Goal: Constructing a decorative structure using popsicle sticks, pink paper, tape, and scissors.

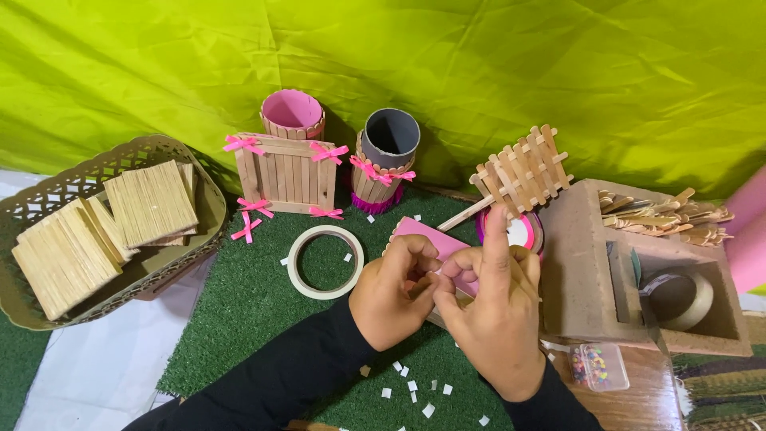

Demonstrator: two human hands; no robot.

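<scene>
Left hand (395,291) and right hand (491,307), fingers curled, pinch the pink panel (435,239) above the green mat (255,319). Basket (32,307) holds stick panels (148,203); block (578,271) holds tape roll (678,299).

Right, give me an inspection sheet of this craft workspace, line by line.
Surface: green turf mat over a white sheet.
Job's things: pink card piece, partly under the hands, on the mat.
Clutter: tape ring, small white scraps, stick crate with pink bows, two stick-wrapped cups, stick fence panel, lattice basket of stick panels, brown box holding sticks and tape, clear bead box.
Grippers: left hand and right hand meet, fingertips pinching at the card's edge; what they pinch is too small to tell.
Cables: nothing seen.
Surroundings: lime-green cloth backdrop.
</scene>
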